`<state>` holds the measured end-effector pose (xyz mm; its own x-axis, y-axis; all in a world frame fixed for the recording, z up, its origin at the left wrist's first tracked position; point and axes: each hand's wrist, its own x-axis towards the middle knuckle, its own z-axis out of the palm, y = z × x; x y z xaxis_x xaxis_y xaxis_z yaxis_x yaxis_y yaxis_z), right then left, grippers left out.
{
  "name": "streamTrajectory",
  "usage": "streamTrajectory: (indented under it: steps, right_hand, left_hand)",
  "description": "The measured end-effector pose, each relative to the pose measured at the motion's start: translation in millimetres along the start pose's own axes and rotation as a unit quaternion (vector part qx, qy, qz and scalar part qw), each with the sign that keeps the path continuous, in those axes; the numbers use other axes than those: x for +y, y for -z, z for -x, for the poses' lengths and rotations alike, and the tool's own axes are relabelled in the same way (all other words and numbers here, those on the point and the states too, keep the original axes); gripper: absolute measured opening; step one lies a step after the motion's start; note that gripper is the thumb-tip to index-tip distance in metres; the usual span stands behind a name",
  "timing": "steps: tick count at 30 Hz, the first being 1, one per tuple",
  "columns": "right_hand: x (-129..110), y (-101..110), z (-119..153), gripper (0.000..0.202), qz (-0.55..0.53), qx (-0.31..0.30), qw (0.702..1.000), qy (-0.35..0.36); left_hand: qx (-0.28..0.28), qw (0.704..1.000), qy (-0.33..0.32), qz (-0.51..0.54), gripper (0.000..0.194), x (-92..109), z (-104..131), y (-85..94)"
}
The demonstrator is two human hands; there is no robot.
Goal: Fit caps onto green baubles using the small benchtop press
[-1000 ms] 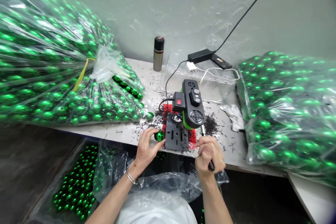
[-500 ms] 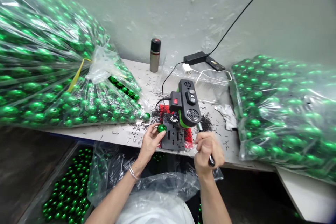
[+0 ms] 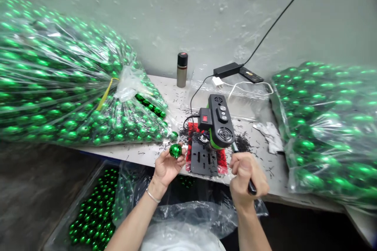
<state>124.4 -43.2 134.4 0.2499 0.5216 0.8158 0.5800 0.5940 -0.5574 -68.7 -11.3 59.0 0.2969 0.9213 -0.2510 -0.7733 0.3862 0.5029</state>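
Flanking scattered scraps (image 3: 243, 143), bags (image 3: 59, 90) bulge; left hand (image 3: 165, 169) holds ball (image 3: 175, 150), right hand (image 3: 246, 178) grips lever (image 3: 252, 188).

The ball (image 3: 175, 150) in my left hand (image 3: 167, 169) was mirror green, and the lever (image 3: 251, 187) in my right hand (image 3: 247, 176) was silver with a black end. Near the white table's (image 3: 163, 85) front edge, the black machine (image 3: 220, 122) had a green underside and red switch (image 3: 204, 118), over a red mat (image 3: 223, 160) flecked black. Toward the back edge, the bottle (image 3: 182, 76) was grey under a black cap (image 3: 182, 59), its thin band perhaps reddish.
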Motion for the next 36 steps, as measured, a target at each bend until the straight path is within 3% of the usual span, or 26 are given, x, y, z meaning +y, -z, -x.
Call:
streamTrajectory:
  steps: [7, 12, 17, 32, 36]
  right_hand:
    - [2, -1, 3, 0.032, -0.005, 0.016, 1.0, 0.006]
    - [5, -1, 4, 0.034, -0.003, 0.013, 1.0, 0.014]
    - [4, -2, 4, 0.034, -0.004, 0.014, 1.0, 0.013]
    - [8, -1, 6, 0.031, -0.015, 0.01, 0.999, 0.033]
    - [7, -1, 5, 0.031, -0.01, 0.003, 0.999, 0.043]
  left_hand:
    - [0.005, 0.999, -0.027, 0.028, 0.054, 24, 26, 17.2]
    - [-0.05, 0.992, -0.025, 0.111, 0.059, 32, 39, 29.8]
    - [-0.081, 0.979, -0.022, 0.187, 0.049, 30, 42, 29.1]
    - [-0.018, 0.982, -0.018, 0.188, 0.032, 23, 38, 23.1]
    - [0.016, 0.992, 0.001, 0.122, 0.034, 22, 34, 21.3]
